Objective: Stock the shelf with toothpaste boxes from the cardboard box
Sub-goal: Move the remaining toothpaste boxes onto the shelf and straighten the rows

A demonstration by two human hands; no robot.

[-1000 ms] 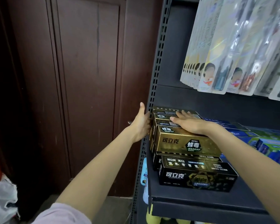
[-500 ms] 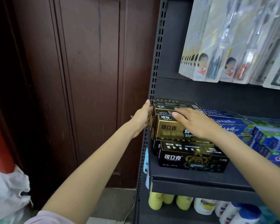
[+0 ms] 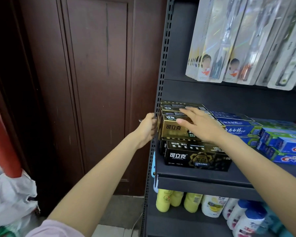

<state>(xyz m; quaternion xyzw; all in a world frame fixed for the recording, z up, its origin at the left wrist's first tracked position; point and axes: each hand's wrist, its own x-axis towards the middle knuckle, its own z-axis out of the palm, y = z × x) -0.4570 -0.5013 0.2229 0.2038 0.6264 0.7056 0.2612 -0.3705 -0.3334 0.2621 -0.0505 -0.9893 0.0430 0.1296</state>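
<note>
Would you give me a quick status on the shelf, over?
Left hand flat against gold boxes' end. Right hand open on top. Black boxes beneath; nothing obstructing.

A dark wooden door is seen at left. Packaged toothbrushes are hung far right, and bottles are stored below; a white bag lies near left.

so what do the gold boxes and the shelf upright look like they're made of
The gold boxes look like glossy printed cardboard with a metallic foil finish: sharp folded edges and a bright sheen. The shelf upright looks like dark painted metal with a matte finish, judging by its rows of punched slots.
</note>
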